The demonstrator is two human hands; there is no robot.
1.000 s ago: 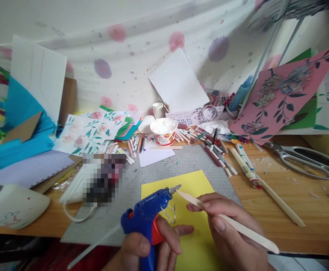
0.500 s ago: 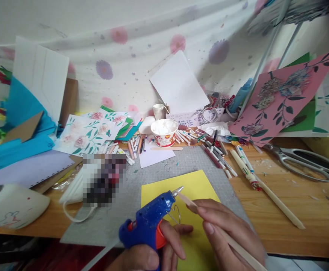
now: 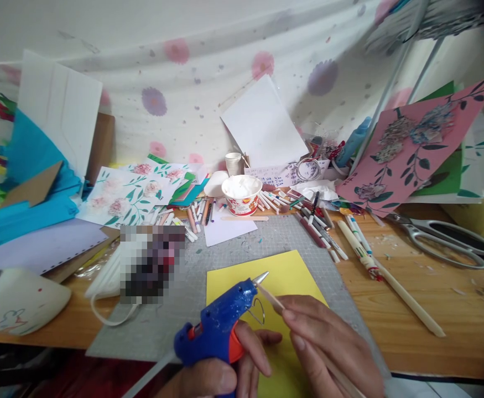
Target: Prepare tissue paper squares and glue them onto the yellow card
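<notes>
My left hand (image 3: 229, 367) is closed around the handle of a blue glue gun (image 3: 220, 318) with an orange trigger. A clear glue stick (image 3: 150, 377) pokes out of its back, and the metal nozzle points up and to the right. My right hand (image 3: 328, 342) pinches a thin wooden stick (image 3: 271, 298). The stick's tip meets the nozzle or lies just under it; I cannot tell which. Below both hands a sheet of yellow paper (image 3: 258, 265) lies on the grey cutting mat (image 3: 175, 326).
A paper tub (image 3: 242, 202) with white contents stands at the back among several markers (image 3: 316, 226). Large scissors (image 3: 449, 235) and a long pale stick (image 3: 416, 304) lie on the right. Pink flower artwork (image 3: 424, 143) leans behind them. A white rounded object (image 3: 21, 304) sits far left.
My right hand has moved slightly left, bringing the stick's tip closer in against the nozzle. The glue gun has stayed almost where it was.
</notes>
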